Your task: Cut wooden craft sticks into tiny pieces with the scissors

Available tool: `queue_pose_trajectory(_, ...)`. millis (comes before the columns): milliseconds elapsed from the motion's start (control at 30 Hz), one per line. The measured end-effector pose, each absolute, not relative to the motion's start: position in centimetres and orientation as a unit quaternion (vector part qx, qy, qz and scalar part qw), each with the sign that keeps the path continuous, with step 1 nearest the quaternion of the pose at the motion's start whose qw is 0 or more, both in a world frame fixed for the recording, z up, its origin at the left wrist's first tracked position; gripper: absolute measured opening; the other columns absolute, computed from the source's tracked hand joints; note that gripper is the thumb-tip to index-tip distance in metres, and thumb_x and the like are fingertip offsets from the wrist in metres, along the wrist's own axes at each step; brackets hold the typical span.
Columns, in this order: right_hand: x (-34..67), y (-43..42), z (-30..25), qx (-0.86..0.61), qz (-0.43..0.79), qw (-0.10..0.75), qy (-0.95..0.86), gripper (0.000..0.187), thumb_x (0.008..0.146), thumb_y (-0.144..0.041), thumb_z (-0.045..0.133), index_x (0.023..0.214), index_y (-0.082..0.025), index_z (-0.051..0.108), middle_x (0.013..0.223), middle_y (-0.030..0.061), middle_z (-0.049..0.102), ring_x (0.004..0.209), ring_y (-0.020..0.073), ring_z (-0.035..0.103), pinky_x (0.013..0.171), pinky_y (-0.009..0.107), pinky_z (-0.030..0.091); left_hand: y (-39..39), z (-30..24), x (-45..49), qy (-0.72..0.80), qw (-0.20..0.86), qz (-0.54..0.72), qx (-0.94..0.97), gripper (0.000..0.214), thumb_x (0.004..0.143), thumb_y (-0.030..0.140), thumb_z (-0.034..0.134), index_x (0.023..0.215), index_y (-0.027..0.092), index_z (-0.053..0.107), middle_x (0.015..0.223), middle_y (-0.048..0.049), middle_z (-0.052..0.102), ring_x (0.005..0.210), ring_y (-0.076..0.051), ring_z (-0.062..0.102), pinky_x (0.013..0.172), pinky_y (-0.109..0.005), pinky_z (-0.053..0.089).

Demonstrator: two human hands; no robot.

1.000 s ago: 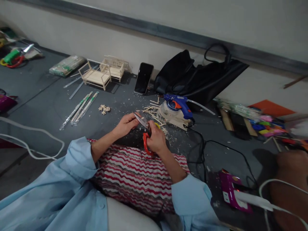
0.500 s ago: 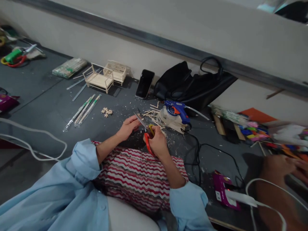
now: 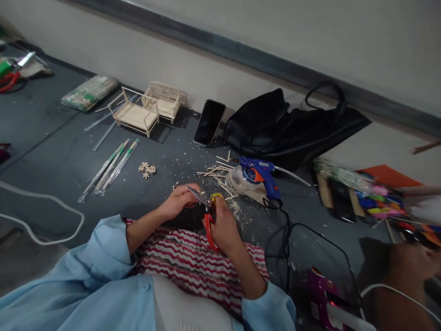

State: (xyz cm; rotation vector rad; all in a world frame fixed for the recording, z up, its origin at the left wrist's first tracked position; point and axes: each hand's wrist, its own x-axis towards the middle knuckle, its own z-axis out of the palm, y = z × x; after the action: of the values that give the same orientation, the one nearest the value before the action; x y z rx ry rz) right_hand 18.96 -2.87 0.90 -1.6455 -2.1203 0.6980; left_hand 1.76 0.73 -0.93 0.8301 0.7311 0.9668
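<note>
My right hand (image 3: 225, 228) is wrapped round the red and yellow handles of a pair of scissors (image 3: 209, 226). Their metal blades point up and left, towards my left hand (image 3: 178, 201). The fingers of that hand are pinched together beside the blades; what they hold is too small to make out. A tiny pale bit shows by the blades. Both hands are just above a striped red, white and grey cloth (image 3: 193, 259) on my lap. Beyond them lie thin wooden sticks (image 3: 215, 172) and a blue glue gun (image 3: 260, 172) resting by a clear container.
Two miniature wooden stick benches (image 3: 136, 115) stand at the back left, near a phone (image 3: 209, 122) and a black bag (image 3: 275, 124). Wrapped sticks (image 3: 110, 170) and small wooden flower shapes (image 3: 147, 170) lie left. A black cable (image 3: 313, 233) runs right, towards another person's arm (image 3: 406, 276).
The view has shifted, and both hands with the scissors appear lower in the picture. The scissor blades look closer together than before. My right hand keeps its grip on the scissors.
</note>
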Motion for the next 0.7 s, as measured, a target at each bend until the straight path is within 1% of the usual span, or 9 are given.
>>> queue_pose_trajectory(167, 19.3, -2.9, 0.6, -0.594, 0.233, 0.148, -0.755, 0.024, 0.069, -0.017, 0.049, 0.092, -0.022, 0.043, 0.087, 0.0062, 0.056, 0.082, 0.0214, 0.054, 0.073, 0.033, 0.043, 0.2, -1.3, 2.0, 0.339, 0.743, 0.435, 0.380, 0.039, 0.075, 0.051, 0.066, 0.066, 0.015, 0.055, 0.053, 0.0059, 0.037, 0.047, -0.006, 0.029, 0.046, -0.021, 0.022)
queue_pose_trajectory(267, 19.3, -2.7, 0.5, -0.617, 0.205, 0.119, -0.751, 0.024, 0.070, -0.020, 0.050, 0.093, -0.021, 0.044, 0.087, 0.0074, 0.057, 0.081, 0.0222, 0.055, 0.072, 0.033, 0.043, -0.2, -1.6, 2.1, 0.369, 0.712, 0.440, 0.404, 0.041, 0.080, 0.055, 0.061, 0.074, 0.015, 0.057, 0.058, 0.0047, 0.041, 0.051, -0.007, 0.032, 0.048, -0.021, 0.025)
queue_pose_trajectory(333, 19.1, -2.6, 0.6, -0.630, 0.196, 0.100, -0.745, 0.023, 0.071, -0.022, 0.051, 0.094, -0.020, 0.045, 0.086, 0.0083, 0.058, 0.080, 0.0228, 0.055, 0.071, 0.033, 0.043, -0.3, -1.8, 2.3, 0.395, 0.682, 0.440, 0.429, 0.038, 0.083, 0.054, 0.058, 0.080, 0.016, 0.058, 0.061, 0.0043, 0.044, 0.054, -0.008, 0.036, 0.050, -0.021, 0.028)
queue_pose_trajectory(400, 18.9, -2.6, 0.7, -0.641, 0.198, 0.088, -0.736, 0.022, 0.072, -0.024, 0.051, 0.093, -0.019, 0.046, 0.085, 0.0093, 0.059, 0.080, 0.0233, 0.055, 0.071, 0.033, 0.042, -0.2, -2.0, 2.3, 0.411, 0.662, 0.444, 0.442, 0.035, 0.085, 0.051, 0.056, 0.081, 0.016, 0.058, 0.062, 0.0042, 0.046, 0.056, -0.008, 0.037, 0.053, -0.021, 0.030)
queue_pose_trajectory(500, 18.7, -2.5, 0.9, -0.655, 0.222, 0.107, -0.714, 0.021, 0.070, -0.026, 0.052, 0.089, -0.020, 0.046, 0.083, 0.0083, 0.058, 0.078, 0.0223, 0.054, 0.070, 0.033, 0.042, 0.1, -1.8, 2.4, 0.411, 0.667, 0.470, 0.407, 0.027, 0.082, 0.043, 0.062, 0.078, 0.016, 0.057, 0.060, 0.0052, 0.046, 0.055, -0.008, 0.038, 0.054, -0.020, 0.032)
queue_pose_trajectory(567, 18.7, -2.4, 1.1, -0.662, 0.273, 0.152, -0.681, 0.020, 0.067, -0.025, 0.052, 0.085, -0.021, 0.045, 0.077, 0.0036, 0.055, 0.071, 0.0190, 0.051, 0.067, 0.031, 0.040, 0.4, -1.2, 2.5, 0.372, 0.699, 0.499, 0.352, 0.025, 0.077, 0.038, 0.067, 0.087, 0.017, 0.060, 0.065, 0.0042, 0.052, 0.059, -0.009, 0.045, 0.060, -0.021, 0.038)
queue_pose_trajectory(600, 18.7, -2.5, 1.3, -0.659, 0.321, 0.178, -0.656, 0.019, 0.065, -0.024, 0.052, 0.082, -0.022, 0.045, 0.073, 0.0008, 0.052, 0.066, 0.0168, 0.048, 0.064, 0.030, 0.039, 0.5, -0.8, 2.5, 0.337, 0.722, 0.509, 0.326, 0.030, 0.075, 0.038, 0.069, 0.094, 0.017, 0.062, 0.073, 0.0016, 0.058, 0.067, -0.010, 0.052, 0.067, -0.023, 0.043)
queue_pose_trajectory(633, 18.6, -2.6, 1.6, -0.648, 0.386, 0.205, -0.623, 0.017, 0.063, -0.024, 0.051, 0.079, -0.022, 0.045, 0.069, -0.0016, 0.048, 0.062, 0.0147, 0.045, 0.060, 0.028, 0.037, 0.5, -0.3, 2.5, 0.297, 0.745, 0.515, 0.303, 0.037, 0.072, 0.039, 0.071, 0.101, 0.017, 0.062, 0.083, -0.0018, 0.063, 0.077, -0.013, 0.057, 0.075, -0.025, 0.046)
queue_pose_trajectory(700, 18.4, -3.2, 2.2, -0.591, 0.553, 0.250, -0.532, 0.016, 0.059, -0.024, 0.050, 0.074, -0.022, 0.046, 0.064, -0.0043, 0.041, 0.055, 0.0114, 0.037, 0.054, 0.026, 0.033, 0.4, 0.7, 2.7, 0.228, 0.777, 0.521, 0.271, 0.048, 0.070, 0.045, 0.073, 0.107, 0.016, 0.063, 0.099, -0.0075, 0.065, 0.093, -0.017, 0.060, 0.086, -0.029, 0.047)
